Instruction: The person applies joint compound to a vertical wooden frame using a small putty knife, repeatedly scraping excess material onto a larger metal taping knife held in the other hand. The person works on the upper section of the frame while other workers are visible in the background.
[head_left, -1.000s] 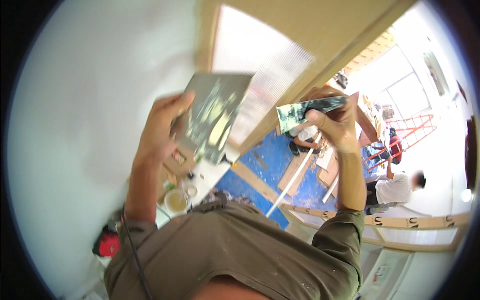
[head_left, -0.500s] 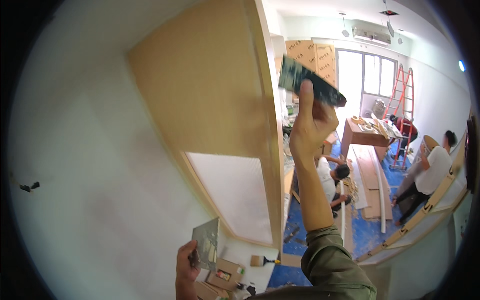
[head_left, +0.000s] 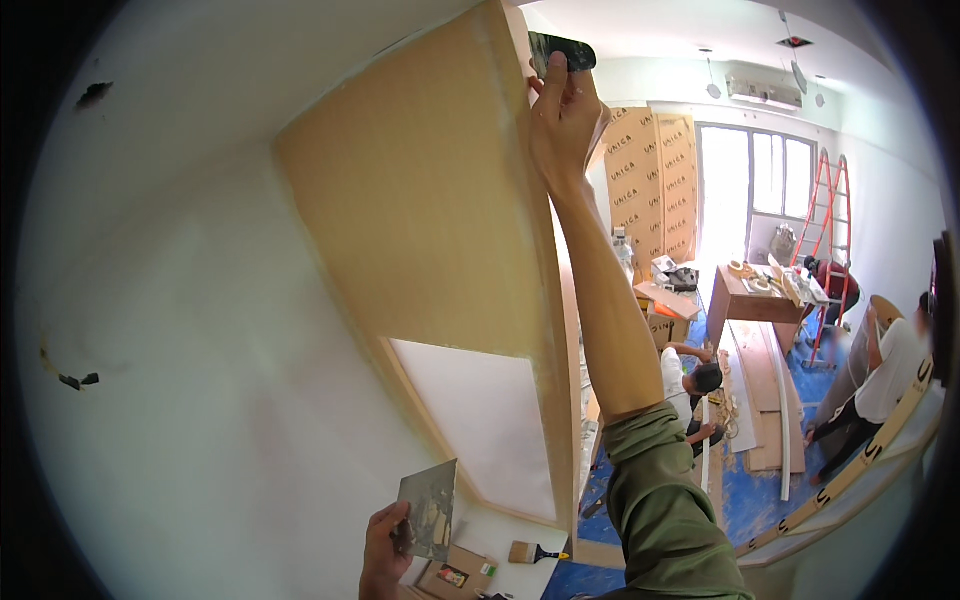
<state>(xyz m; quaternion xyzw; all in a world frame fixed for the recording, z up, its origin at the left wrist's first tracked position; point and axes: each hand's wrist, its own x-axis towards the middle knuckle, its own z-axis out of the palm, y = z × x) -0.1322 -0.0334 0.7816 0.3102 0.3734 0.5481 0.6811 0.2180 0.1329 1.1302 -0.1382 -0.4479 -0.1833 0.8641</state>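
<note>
My right hand [head_left: 570, 135] is raised high and closed around a wide putty knife [head_left: 574, 52] with a dark handle. Its blade meets the edge of a tall wooden panel [head_left: 420, 190] near the ceiling, though I cannot tell how firmly it presses. Lower left, my left hand [head_left: 385, 548] grips a flat grey metal plate [head_left: 430, 508], smeared with pale putty and tilted upright. A white panel [head_left: 475, 415] is set into the wood beside it.
Below lie a paintbrush [head_left: 536, 552] and a cardboard box [head_left: 458, 577] on a white ledge. Off to the right are a crouching person [head_left: 690, 385], a standing person [head_left: 885, 375], a wooden cabinet [head_left: 750, 295] and a red ladder [head_left: 825, 240]. Blue sheeting [head_left: 745, 500] covers the floor.
My right hand has moved up and left, bringing the putty knife to the panel's upper edge. My left hand still holds the plate, and the view has shifted slightly.
</note>
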